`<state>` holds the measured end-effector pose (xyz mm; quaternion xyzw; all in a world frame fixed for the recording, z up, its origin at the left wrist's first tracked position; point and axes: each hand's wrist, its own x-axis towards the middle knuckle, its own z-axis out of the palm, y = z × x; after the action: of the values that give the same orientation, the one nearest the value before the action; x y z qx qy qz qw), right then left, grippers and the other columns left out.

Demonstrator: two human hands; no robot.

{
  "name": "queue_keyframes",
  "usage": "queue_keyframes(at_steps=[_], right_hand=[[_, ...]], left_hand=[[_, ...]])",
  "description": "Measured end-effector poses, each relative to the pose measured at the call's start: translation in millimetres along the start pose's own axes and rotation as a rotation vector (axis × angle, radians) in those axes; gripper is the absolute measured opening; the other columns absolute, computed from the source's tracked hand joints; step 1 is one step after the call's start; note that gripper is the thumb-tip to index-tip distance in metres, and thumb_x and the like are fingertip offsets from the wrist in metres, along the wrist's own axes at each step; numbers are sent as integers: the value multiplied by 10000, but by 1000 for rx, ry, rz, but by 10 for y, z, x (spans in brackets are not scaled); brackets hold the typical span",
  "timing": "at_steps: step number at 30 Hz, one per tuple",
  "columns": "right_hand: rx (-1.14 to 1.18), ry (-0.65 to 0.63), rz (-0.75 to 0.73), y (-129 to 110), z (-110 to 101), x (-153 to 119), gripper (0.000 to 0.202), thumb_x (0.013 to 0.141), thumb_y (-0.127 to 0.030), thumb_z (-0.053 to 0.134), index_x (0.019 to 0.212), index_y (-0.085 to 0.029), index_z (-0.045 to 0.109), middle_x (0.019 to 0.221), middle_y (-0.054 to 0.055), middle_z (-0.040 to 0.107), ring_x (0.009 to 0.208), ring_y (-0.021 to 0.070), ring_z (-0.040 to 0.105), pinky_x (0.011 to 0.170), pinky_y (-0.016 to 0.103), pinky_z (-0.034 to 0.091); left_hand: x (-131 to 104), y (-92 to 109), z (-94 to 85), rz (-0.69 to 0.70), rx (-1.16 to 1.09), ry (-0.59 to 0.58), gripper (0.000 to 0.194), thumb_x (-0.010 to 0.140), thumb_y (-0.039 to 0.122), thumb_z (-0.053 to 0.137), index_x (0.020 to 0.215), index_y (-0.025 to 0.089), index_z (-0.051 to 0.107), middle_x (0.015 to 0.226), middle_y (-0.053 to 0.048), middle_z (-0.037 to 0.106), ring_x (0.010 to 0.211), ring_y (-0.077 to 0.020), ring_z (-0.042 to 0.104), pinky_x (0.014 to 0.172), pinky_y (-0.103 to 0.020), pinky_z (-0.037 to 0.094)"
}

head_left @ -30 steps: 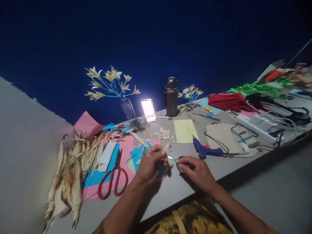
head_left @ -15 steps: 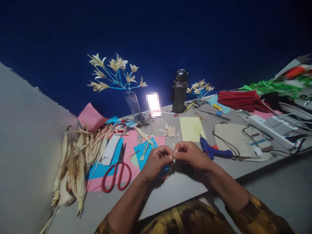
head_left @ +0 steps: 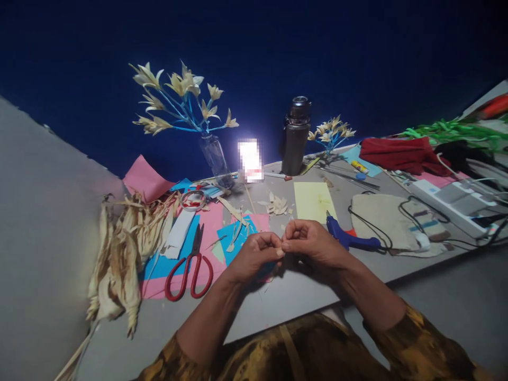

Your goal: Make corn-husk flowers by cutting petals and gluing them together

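Note:
My left hand [head_left: 257, 254] and my right hand [head_left: 311, 242] meet fingertip to fingertip above the near edge of the table. Both are closed in a pinch, and whatever lies between the fingers is too small and hidden to make out. Beyond them sits a small heap of pale husk petals [head_left: 277, 205]. Blue paper [head_left: 226, 243] with husk scraps on it lies partly under my left hand. Red-handled scissors [head_left: 190, 270] rest to the left on pink paper [head_left: 216, 222]. Close to my right hand is a blue glue gun [head_left: 351, 238], beside a yellow sheet [head_left: 313, 201].
Dried corn husks [head_left: 119, 259] are piled at the left. A glass vase [head_left: 216, 161] of husk flowers, a bright lamp [head_left: 250, 160] and a dark flask [head_left: 297, 140] stand along the wall. At right lie a cloth bag [head_left: 384, 222], a power strip [head_left: 448, 206] and red cloth [head_left: 405, 156].
The view has shifted slightly, so the table things sit a little higher in the picture. My hands stay pinched together, with the fingers only slightly moved.

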<state>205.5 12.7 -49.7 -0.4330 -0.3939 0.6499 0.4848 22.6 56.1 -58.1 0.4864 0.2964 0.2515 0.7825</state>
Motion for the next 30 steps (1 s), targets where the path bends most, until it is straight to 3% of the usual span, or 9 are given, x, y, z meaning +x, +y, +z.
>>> queue_keyframes(at_steps=[4,8,11,14,18,22,26,30], right_hand=[[209,-125,135,-16,-49,-8,407,583,-311,930,676,-154,567,602,-44,559,507,64,458,497,197,330],[360,-112,123,-25,-79,-40,459,625,-448,904,825,-174,594,691,-30,586,557,81,497,541,212,411],[180,-39,18,3,-51,-76,463,682,-493,861,919,-189,605,774,-5,632,602,96,544,536,207,407],[-57,27,-34,38,3,-87,376,672,-330,884,887,-187,611,704,-37,613,579,91,548,526,197,388],[162,-33,20,64,3,-54,350,625,-276,896,787,-167,605,703,-18,638,592,107,588,570,225,452],[421,-81,78,75,-62,-48,406,604,-307,918,852,-166,630,745,-13,648,596,88,582,607,225,485],[221,33,-35,114,-40,-63,360,694,-337,881,911,-178,642,792,3,672,604,85,579,557,195,452],[177,69,-45,116,-12,-18,390,616,-322,923,807,-170,619,677,-20,635,547,91,555,509,200,413]], left_hand=[[-37,-5,22,-42,-58,-86,302,684,333,839,736,138,615,605,-21,634,453,-87,508,433,-199,336],[-28,-35,22,-5,-118,-88,317,689,349,834,729,142,597,579,-16,619,452,-97,519,435,-205,361],[-2,-58,12,1,-85,-48,286,724,342,809,742,141,605,586,-21,621,476,-109,538,465,-217,381],[13,-58,23,9,-49,-9,265,726,312,812,729,131,619,580,-21,619,498,-100,533,499,-214,380],[10,-36,67,26,-86,-35,298,673,330,847,706,131,627,578,-27,625,527,-118,551,526,-231,393],[13,-32,101,23,-157,-64,317,665,353,848,701,133,623,559,-33,623,534,-133,560,533,-243,396],[27,-62,114,5,-159,-10,299,667,320,850,709,133,619,550,-26,625,519,-128,556,539,-247,403],[37,-75,99,26,-201,-20,277,672,287,839,695,136,608,538,-13,606,537,-128,567,580,-255,429]])
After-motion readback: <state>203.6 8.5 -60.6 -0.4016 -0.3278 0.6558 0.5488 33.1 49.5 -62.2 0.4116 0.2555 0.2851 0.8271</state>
